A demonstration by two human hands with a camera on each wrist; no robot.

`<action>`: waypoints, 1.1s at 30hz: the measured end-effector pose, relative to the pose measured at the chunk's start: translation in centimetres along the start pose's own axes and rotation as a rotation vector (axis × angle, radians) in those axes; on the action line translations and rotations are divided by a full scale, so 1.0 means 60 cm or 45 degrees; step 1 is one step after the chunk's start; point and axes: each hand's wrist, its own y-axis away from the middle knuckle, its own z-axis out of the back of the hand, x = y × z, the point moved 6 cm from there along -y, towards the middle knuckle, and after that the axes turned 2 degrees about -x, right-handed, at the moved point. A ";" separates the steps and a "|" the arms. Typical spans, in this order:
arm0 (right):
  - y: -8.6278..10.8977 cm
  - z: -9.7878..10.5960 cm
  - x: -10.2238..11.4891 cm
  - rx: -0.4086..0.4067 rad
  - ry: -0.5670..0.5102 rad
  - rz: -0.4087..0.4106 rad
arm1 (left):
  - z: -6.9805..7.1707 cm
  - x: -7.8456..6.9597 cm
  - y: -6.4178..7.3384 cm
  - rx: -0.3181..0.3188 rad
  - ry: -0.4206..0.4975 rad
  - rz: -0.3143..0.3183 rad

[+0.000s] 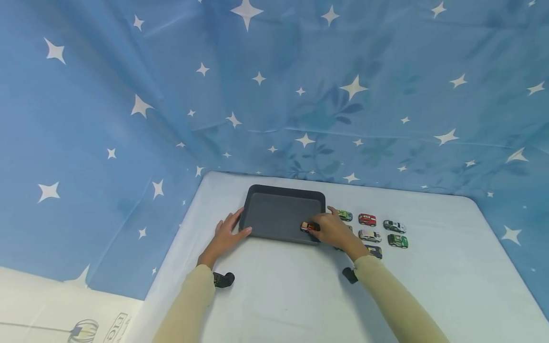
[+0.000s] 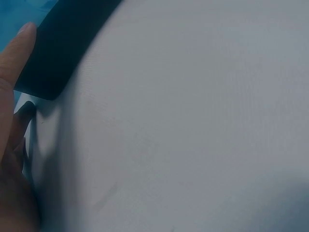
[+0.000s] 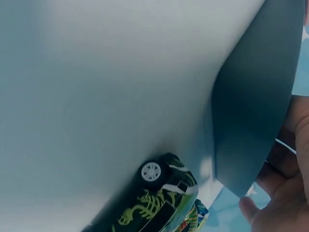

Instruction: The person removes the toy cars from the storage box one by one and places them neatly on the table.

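Note:
A dark grey rectangular tray (image 1: 279,214) lies on the white table. At its left side my left hand (image 1: 224,240) rests spread, fingers along the outer wall and thumb at the near corner; the left wrist view shows the thumb against the tray wall (image 2: 67,48). Over the tray's near right corner, my right hand (image 1: 332,229) pinches a small orange and dark toy car (image 1: 306,226) low inside the tray. In the right wrist view the tray wall (image 3: 256,96) hides that car, and the fingers (image 3: 289,188) reach behind it.
Right of the tray stand several toy cars, among them a red one (image 1: 367,219), a white one (image 1: 394,226), a pale one (image 1: 370,236) and a green one (image 1: 398,241). My right hand partly covers others. A blue star-patterned cloth (image 1: 274,95) hangs behind the table.

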 end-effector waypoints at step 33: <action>-0.036 -0.023 0.030 0.020 -0.043 -0.034 | 0.002 -0.001 -0.005 0.064 -0.057 0.118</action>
